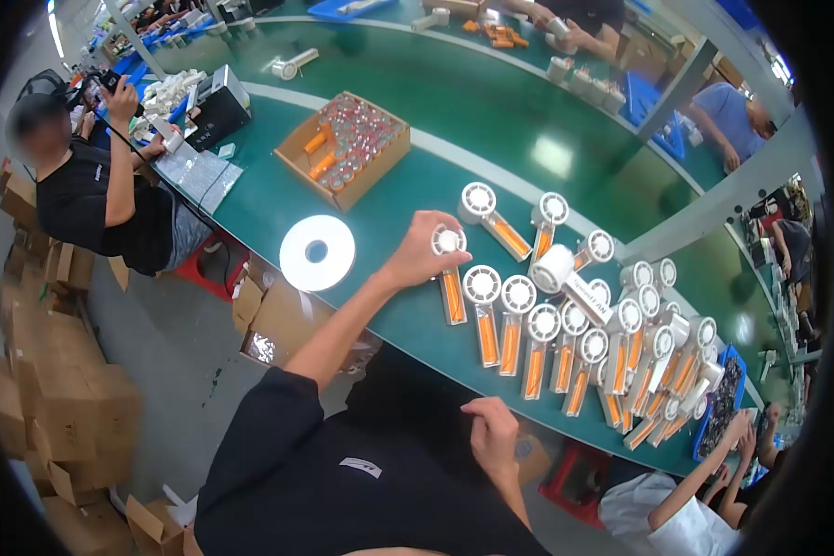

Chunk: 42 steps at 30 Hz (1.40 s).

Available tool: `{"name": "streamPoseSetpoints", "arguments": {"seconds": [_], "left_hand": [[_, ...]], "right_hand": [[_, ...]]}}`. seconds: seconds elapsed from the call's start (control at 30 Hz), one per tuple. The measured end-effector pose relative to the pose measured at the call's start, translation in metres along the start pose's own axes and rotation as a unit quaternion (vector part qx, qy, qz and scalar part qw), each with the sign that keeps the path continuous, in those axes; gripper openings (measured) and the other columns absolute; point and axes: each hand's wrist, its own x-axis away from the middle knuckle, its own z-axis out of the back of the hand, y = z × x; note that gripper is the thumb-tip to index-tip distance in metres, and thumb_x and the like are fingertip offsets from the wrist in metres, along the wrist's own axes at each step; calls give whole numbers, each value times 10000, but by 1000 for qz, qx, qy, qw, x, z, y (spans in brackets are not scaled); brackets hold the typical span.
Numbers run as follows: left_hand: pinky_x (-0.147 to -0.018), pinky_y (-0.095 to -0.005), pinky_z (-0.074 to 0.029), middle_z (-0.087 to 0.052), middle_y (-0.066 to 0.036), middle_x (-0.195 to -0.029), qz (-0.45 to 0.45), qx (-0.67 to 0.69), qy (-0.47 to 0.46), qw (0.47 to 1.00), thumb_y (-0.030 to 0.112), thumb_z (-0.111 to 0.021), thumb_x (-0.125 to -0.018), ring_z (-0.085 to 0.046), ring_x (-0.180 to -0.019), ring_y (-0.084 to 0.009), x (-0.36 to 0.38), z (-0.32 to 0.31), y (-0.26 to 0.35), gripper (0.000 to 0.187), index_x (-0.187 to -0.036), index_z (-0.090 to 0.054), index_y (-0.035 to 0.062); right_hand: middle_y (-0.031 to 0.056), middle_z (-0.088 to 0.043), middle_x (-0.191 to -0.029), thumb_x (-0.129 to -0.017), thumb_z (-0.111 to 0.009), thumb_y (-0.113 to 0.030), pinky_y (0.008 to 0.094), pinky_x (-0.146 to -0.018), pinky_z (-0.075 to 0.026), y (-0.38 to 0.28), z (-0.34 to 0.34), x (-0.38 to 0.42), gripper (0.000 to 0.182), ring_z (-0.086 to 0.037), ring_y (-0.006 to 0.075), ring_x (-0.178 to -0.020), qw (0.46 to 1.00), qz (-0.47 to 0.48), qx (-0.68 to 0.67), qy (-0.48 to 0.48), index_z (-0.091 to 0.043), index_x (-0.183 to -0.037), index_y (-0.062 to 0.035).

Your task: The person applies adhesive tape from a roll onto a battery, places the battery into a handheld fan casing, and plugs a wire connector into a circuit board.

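My left hand (423, 252) reaches over the green table, its fingers closed around the round head of a white handheld fan (452, 298). That fan's handle is uncovered and shows an orange battery. To the right of it stretches a large group of similar fans (537, 324), most with orange batteries showing in their handles. One white fan with printed lettering (584, 298) lies across others. Near my body, below the table edge, my right hand (493, 435) is curled closed, with nothing visible in it.
A cardboard box (283, 165) of small round parts and orange batteries stands ahead to the left. A white roll (292, 255) lies at the table's left edge. A blue tray (730, 389) of dark parts sits far right. People work on both sides; a metal post (713, 218) rises right.
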Motion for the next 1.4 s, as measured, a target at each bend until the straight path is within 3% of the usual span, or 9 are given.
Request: {"name": "streamPoseSetpoints", "arguments": {"seconds": [0.13, 0.23, 0.37, 0.5, 0.57, 0.67, 0.93, 1.3, 1.4], "left_hand": [[-1103, -442, -271, -495, -142, -1321, -52, -87, -6, 995, 379, -739, -825, -368, -1280, -331, -2, -2, 4, 647, -1325, -484, 57], [-1099, -427, -280, -478, -148, -1341, -86, -104, 110, 985, 315, -632, -910, -380, -1274, -326, 28, -2, -6, 558, -1351, -445, 29], [-969, -410, -389, -579, -168, -1102, 7, -129, 255, 958, 167, -487, -966, -521, -1069, -334, 95, 8, 33, 238, -1094, -584, -9], [-712, -357, -474, -606, -102, -754, -4, 0, -70, 998, 243, -502, -989, -587, -746, -268, 162, 3, 107, 331, -804, -631, 1], [-672, -334, -464, -608, -84, -727, 129, 151, -183, 963, 312, -509, -1003, -571, -686, -202, 187, -11, 116, 383, -808, -639, 9], [-637, -295, -430, -575, -21, -704, 204, 218, -213, 930, 340, -505, -1016, -527, -677, -118, 202, -17, 128, 415, -780, -639, 26], [-653, -273, -365, -496, 10, -674, 171, 301, -156, 925, 316, -475, -1037, -429, -693, -94, 208, -34, 155, 463, -666, -540, 46], [-503, -261, -314, -451, -7, -576, 253, 522, -51, 813, 326, -445, -1036, -410, -545, -87, 210, -42, 166, 506, -595, -454, 77], [-516, -262, -328, -446, 18, -570, 231, 342, -75, 908, 263, -511, -1007, -404, -543, -74, 204, -35, 160, 468, -586, -455, 66]], "right_hand": [[136, -630, -960, -809, -594, 138, 296, -720, -509, -2, 2, -12, 248, -641, 240, -838, 994, -74, -73, 38, -634, -1022, 19], [112, -627, -1029, -870, -652, 49, 255, -747, -508, 2, 10, -24, 269, -637, 153, -879, 972, -133, -196, -2, -599, -1131, 13], [111, -620, -1071, -879, -704, -29, 256, -763, -515, 3, 10, -42, 363, -617, 131, -938, 931, -159, -313, -106, -561, -1210, 15], [131, -570, -1173, -855, -738, -77, 276, -781, -514, -5, 0, -60, 460, -583, 177, -1041, 929, -103, -279, -222, -547, -1269, -13], [134, -557, -1190, -849, -742, -92, 291, -801, -513, -6, -9, -68, 498, -580, 204, -1053, 931, -25, -236, -276, -535, -1297, -24], [131, -578, -1206, -870, -706, -113, 314, -851, -517, -11, -11, -71, 496, -601, 226, -1059, 882, -61, -264, -384, -522, -1321, -20], [143, -603, -1216, -885, -671, -218, 336, -886, -514, -5, -4, -57, 531, -646, 217, -1005, 800, -145, -336, -475, -510, -1338, 7], [140, -629, -1151, -851, -649, -124, 325, -912, -490, -9, -21, -50, 419, -638, 221, -1033, 861, -52, -352, -365, -601, -1241, 23], [138, -633, -1128, -839, -680, -114, 321, -873, -506, -6, -18, -53, 420, -650, 217, -990, 877, -36, -326, -352, -600, -1225, 30]]}}
